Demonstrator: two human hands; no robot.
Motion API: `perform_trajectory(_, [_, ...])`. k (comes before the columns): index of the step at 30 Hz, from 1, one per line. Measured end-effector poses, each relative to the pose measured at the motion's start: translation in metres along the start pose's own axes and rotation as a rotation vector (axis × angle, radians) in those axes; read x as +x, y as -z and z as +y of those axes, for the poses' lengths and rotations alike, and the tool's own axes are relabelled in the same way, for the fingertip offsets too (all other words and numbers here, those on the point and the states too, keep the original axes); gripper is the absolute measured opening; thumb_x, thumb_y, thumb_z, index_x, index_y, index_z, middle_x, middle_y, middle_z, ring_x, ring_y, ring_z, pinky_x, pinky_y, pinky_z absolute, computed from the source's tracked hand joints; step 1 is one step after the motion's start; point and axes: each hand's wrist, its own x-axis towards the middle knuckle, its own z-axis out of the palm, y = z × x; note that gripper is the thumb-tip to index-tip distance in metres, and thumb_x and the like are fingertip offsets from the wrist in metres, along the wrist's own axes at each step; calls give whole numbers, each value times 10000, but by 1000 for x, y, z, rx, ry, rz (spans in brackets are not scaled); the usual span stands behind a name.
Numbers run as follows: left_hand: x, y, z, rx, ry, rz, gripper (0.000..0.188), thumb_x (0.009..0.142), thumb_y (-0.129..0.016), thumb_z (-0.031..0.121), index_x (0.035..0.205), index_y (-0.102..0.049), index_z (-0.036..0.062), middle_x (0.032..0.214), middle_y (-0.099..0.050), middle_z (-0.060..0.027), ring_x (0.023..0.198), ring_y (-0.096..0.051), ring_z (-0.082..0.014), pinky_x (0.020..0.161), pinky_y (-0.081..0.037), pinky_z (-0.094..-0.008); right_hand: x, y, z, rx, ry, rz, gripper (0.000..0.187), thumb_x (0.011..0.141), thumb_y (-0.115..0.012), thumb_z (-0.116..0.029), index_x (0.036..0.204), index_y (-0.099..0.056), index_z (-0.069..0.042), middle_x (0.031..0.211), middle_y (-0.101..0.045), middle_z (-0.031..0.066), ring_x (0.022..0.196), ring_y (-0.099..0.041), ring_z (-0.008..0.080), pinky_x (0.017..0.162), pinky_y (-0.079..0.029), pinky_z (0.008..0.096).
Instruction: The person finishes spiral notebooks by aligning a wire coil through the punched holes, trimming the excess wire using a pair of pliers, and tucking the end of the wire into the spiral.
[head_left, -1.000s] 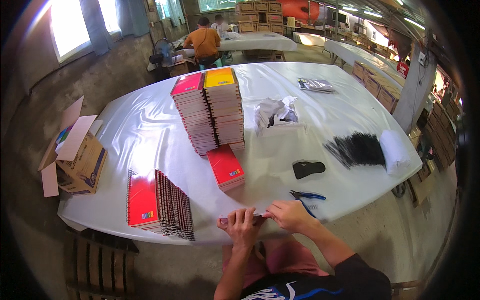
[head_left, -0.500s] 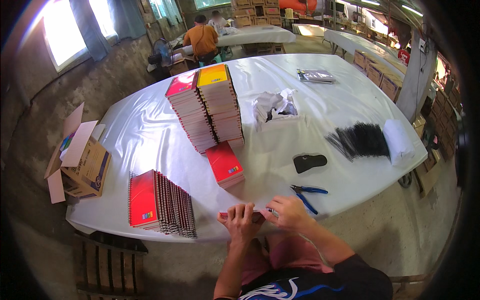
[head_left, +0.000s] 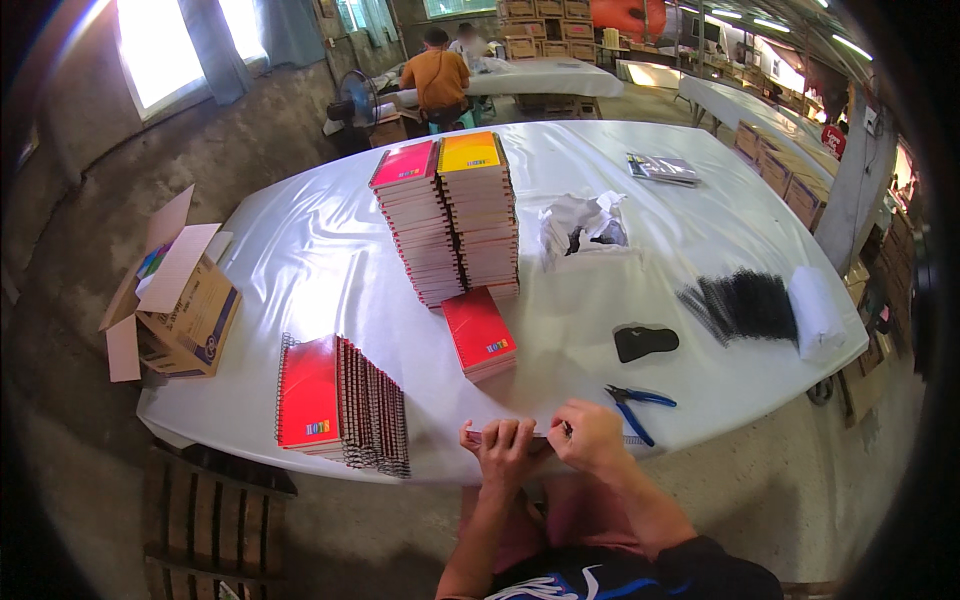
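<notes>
At the table's front edge my left hand [head_left: 503, 450] is closed around a thin notebook [head_left: 477, 437], held edge-up so that only a narrow strip shows between the fingers. Beside its right end, my right hand [head_left: 592, 436] is curled with thumb and fingers together; a small dark bit shows in the grip, too little to name. Just right of that hand lie blue-handled cutting pliers [head_left: 640, 402], jaws apart. Ahead of my hands sits a short pile of red notebooks [head_left: 480, 325]. To the left, a row of spiral-bound red notebooks [head_left: 310, 390] leans in overlapping layers.
Tall stacks of notebooks [head_left: 478, 215] stand mid-table. Behind the pliers are a black flat pad [head_left: 645, 343], black spiral coils [head_left: 750, 305] and a white roll [head_left: 815, 312]. Crumpled white wrapping [head_left: 580, 225] and a flat packet [head_left: 663, 168] lie farther back; an open carton [head_left: 190, 320] stands left.
My view has shifted, moving the whole scene right in the picture. My right hand has turned and curled more at the notebook's right end; my left hand keeps its hold.
</notes>
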Motion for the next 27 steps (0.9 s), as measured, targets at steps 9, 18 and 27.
perform_trajectory(9, [0, -1, -4, 11, 38, -54, 481, 524, -797, 425, 909, -604, 210, 831, -533, 17, 851, -509, -174, 824, -286, -462, 0, 23, -3, 77, 191, -22, 244, 814, -622, -258, 998, -632, -99, 853, -607, 116, 778, -604, 327, 654, -475, 409])
perform_trajectory(18, [4, 4, 2, -25, 42, -69, 503, 571, -793, 489, 947, -606, 212, 861, -529, 28, 883, -496, -171, 800, -274, -427, -14, 24, 19, 127, 198, -59, 173, 797, -677, -181, 933, -636, -81, 847, -598, 91, 751, -582, 305, 682, -466, 383])
perform_trajectory(27, [-1, 5, 0, -18, 31, -71, 466, 606, -766, 503, 933, -616, 206, 848, -530, 29, 872, -494, -174, 789, -272, -417, -11, 15, 10, -137, 316, -35, 186, 767, -694, -238, 913, -651, -131, 898, -599, 20, 827, -588, 211, 696, -418, 368])
